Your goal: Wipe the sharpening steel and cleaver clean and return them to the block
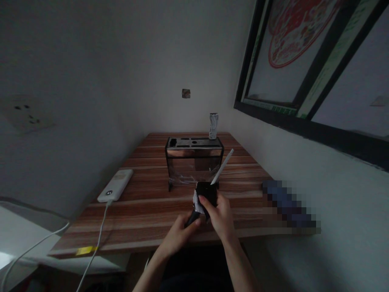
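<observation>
My left hand (pixel 184 232) is closed on a dark, narrow, handle-like piece (pixel 192 219), low in front of me near the table's front edge. My right hand (pixel 221 213) grips a black, squarish piece (pixel 206 191), thumb across its front. White, crumpled material (pixel 197 202) shows at the left side of that piece. From its top right a slim white stick (pixel 223 165) slants up; whether it is held or stands behind cannot be told. Just beyond my hands is a black-framed rack (pixel 194 152) with slots in its top and clear plastic film across its front.
A patterned, upright, narrow container (pixel 213 126) stands at the rack's back right. On the wood-grain table (pixel 146 186), a white power bank (pixel 116 185) with a white cable (pixel 101 227) lies left. A blurred-out dark blue item (pixel 288 205) lies right. Walls border the table.
</observation>
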Tool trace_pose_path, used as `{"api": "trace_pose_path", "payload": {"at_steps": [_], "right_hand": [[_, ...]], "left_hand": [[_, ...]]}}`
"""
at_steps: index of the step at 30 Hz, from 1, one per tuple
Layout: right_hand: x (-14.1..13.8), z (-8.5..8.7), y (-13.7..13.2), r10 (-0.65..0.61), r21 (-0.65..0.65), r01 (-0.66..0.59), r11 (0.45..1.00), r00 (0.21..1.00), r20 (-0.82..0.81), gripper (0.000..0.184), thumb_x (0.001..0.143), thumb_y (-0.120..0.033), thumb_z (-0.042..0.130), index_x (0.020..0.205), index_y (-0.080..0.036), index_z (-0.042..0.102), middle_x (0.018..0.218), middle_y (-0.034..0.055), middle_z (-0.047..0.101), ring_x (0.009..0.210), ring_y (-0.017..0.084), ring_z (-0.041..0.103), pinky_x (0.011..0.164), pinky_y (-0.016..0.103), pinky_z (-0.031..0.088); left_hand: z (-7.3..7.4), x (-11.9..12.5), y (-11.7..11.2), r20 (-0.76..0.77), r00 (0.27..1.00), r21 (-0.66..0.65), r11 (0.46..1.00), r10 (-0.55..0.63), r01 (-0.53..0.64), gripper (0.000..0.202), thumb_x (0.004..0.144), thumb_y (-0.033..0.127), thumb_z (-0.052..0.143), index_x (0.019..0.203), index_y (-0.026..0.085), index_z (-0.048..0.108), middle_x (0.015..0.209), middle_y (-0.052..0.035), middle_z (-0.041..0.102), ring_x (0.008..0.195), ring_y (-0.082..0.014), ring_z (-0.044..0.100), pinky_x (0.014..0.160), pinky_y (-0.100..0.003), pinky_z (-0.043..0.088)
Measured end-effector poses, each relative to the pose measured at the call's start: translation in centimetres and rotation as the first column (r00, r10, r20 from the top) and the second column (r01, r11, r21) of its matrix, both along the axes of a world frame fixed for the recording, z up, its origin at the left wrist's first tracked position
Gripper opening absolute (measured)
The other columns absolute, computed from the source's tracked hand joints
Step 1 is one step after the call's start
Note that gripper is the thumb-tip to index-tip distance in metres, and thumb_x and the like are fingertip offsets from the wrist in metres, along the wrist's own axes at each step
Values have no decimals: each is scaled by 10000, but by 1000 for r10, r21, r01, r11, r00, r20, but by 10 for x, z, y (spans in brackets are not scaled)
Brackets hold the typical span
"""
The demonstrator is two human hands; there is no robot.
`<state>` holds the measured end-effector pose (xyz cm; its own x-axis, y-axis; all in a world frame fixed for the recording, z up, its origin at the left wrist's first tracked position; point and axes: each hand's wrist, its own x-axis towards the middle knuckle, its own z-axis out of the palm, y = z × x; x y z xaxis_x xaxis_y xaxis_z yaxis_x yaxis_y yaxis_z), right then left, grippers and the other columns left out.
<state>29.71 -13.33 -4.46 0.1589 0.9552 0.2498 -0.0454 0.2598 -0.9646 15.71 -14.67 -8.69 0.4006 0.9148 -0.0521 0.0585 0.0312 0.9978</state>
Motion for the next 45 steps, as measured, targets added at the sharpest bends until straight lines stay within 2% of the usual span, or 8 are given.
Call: {"api": "trace_pose_path", "payload": {"at_steps": [3,8,14,22,32,35,41,45], "right_hand": [[5,5,5,1,31,0,1000,1000,-18,270,724,-392,724,868,-164,706,813,66,744,746,217,681,687,304,535],[21,13,16,23,48,-21,999,998,-51,276,739,-415,722,848,-162,714,772,60,737,690,206,674,636,297,529],[44,26,31,14,121,4,993,988,-152,251,749,-389,731,847,-159,714,748,47,728,648,192,671,644,311,528],[69,52,47,-15,190,71,979,959,-283,253,711,-394,755,783,-157,701,649,18,708,562,181,657,594,319,550],[63,68,48,-96,185,201,962,883,-459,324,625,-452,784,745,-175,667,656,1,701,538,189,670,569,357,589],[57,67,49,-111,180,214,960,882,-457,324,656,-459,758,768,-167,678,643,8,710,516,188,669,541,336,575],[53,58,48,-147,161,235,959,893,-424,319,709,-454,725,817,-156,689,652,31,725,567,214,694,559,340,568],[48,46,48,-131,139,200,970,908,-397,327,693,-459,745,804,-157,690,678,35,730,571,212,694,567,337,574]], "left_hand": [[-7,0,2,24,999,-27,999,-26,26,525,776,680,552,723,164,475,569,75,333,525,-77,261,472,-207,202],[-14,-1,1,21,999,-29,999,-27,27,519,785,670,559,736,156,500,577,76,330,510,-70,252,464,-204,188],[-17,-4,0,-26,1000,-43,999,3,-4,614,761,658,601,1036,110,627,596,70,355,549,-89,290,491,-208,213],[-10,-4,-1,-51,999,-30,999,-15,13,641,744,648,621,1071,98,660,600,70,363,557,-90,304,502,-212,230],[-5,-2,-4,-76,996,-45,998,-42,39,684,757,670,589,1123,92,626,581,88,325,515,-74,260,465,-206,192],[-4,-1,-4,-96,993,-36,997,-73,70,649,775,673,564,1059,92,629,557,92,322,495,-71,250,451,-208,182],[-5,-2,-5,-84,993,-2,997,-78,78,491,817,625,547,763,138,573,544,80,347,499,-68,269,450,-205,187],[-9,-1,-4,-78,994,-15,997,-75,74,481,822,626,534,715,158,512,549,77,354,492,-65,270,444,-203,191]]}}
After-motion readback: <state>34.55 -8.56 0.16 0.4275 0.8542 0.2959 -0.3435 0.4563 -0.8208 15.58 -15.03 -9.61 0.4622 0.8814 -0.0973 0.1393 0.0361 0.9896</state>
